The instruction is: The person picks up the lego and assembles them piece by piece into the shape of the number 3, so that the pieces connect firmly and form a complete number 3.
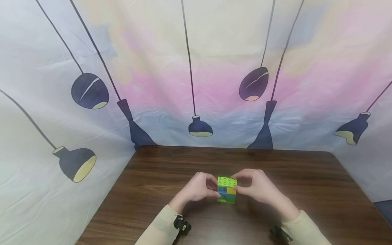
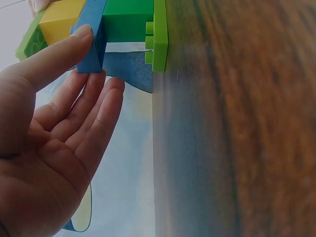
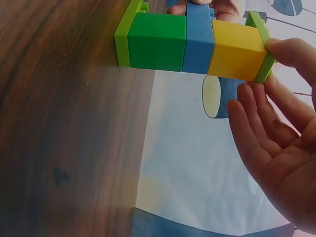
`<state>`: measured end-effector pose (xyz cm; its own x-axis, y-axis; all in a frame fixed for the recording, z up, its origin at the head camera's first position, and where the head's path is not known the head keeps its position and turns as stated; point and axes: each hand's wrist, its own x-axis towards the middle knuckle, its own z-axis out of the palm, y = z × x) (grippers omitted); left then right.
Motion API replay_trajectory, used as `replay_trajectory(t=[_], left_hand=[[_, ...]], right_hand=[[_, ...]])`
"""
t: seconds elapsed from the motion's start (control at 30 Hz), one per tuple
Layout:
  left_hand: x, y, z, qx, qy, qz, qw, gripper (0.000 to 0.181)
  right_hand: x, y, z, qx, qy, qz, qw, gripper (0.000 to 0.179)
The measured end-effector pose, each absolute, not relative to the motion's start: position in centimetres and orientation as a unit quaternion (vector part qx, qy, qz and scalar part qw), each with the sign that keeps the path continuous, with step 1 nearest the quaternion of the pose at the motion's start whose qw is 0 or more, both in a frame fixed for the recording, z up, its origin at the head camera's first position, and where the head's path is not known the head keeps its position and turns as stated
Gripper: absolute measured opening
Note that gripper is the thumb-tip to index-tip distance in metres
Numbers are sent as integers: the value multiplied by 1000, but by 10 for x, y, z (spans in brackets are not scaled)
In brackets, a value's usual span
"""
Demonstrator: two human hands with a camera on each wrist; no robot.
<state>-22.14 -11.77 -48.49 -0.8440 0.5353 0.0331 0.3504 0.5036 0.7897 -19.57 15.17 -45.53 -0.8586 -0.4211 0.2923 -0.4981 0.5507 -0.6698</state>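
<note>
A stack of toy building bricks stands upright on the table. From the bottom it has a lime plate (image 2: 160, 42), a green brick (image 3: 157, 42), a blue brick (image 3: 199, 47), a yellow brick (image 3: 236, 49) and a studded lime top plate (image 1: 225, 182). My left hand (image 1: 197, 188) pinches the blue layer between thumb and fingertips from the left. On the other side, my right hand (image 1: 260, 183) pinches the top plate at its right end, with the thumb on the near edge. Beside the yellow brick, the blue one leaves a gap under the top plate on the left.
The dark wood table (image 1: 147, 211) reaches back to a hanging cloth (image 1: 165, 81) printed with lamps, which also closes in the sides. Each wrist carries a small black camera mount (image 1: 182, 225) over its pale sleeve.
</note>
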Motion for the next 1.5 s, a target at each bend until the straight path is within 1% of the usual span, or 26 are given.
replay_trajectory(t=[0.17,0.27,0.43,0.53,0.7,0.87,1.23,1.5], left_hand=[[-222,-117,-485,254,862,426,107,28],[-221,-117,-485,252,862,426,108,29],[-220,-115,-485,254,859,431,112,29],[-221,-115,-485,255,858,432,111,29],[-222,-116,-484,257,855,436,111,29],[-223,-117,-486,259,852,441,111,29],[-222,-113,-486,238,855,453,88,33],[-221,-108,-486,220,848,474,86,29]], right_hand=[[-196,154,-461,249,-875,413,34,30],[-197,156,-467,231,-864,448,-2,33],[-196,162,-478,215,-831,507,-77,46],[-196,164,-484,212,-822,518,-100,50],[-197,164,-489,209,-816,527,-112,46],[-198,161,-489,197,-820,525,-116,47],[-195,156,-492,145,-837,516,-108,47],[-193,155,-492,116,-836,527,-103,51]])
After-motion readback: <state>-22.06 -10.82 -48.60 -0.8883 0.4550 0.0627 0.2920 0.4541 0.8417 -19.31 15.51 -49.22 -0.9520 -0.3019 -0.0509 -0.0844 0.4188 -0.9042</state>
